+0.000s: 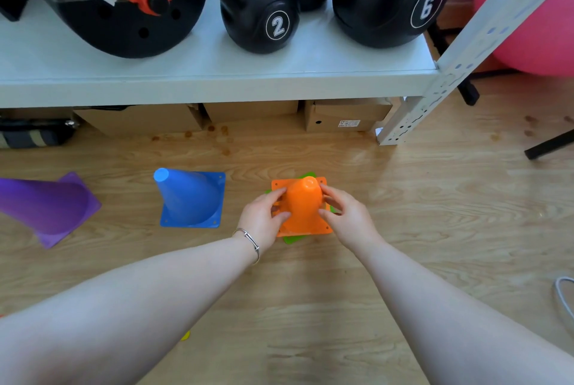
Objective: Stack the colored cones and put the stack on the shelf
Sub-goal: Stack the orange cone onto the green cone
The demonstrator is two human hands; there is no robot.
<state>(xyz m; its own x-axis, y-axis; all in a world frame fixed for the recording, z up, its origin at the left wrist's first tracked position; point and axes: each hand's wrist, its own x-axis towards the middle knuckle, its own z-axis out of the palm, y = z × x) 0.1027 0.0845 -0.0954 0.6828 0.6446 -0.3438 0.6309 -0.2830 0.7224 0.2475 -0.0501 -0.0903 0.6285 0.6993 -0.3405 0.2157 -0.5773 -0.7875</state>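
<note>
An orange cone (303, 204) stands on the wooden floor, stacked over a green cone (293, 239) of which only base corners show. My left hand (262, 218) grips the orange cone's left side and my right hand (346, 216) grips its right side. A blue cone (189, 198) stands upright to the left. Further left a purple cone (46, 207) stands at the frame's edge. The white shelf (217, 73) runs across the top of the view.
Black kettlebells (261, 8) marked 2 and 6 and a black weight plate (124, 11) fill the shelf. Cardboard boxes (344, 115) sit beneath it. The shelf's white post (435, 89) stands at right, with a pink ball (528, 17) behind and a white cable (562, 294) at far right.
</note>
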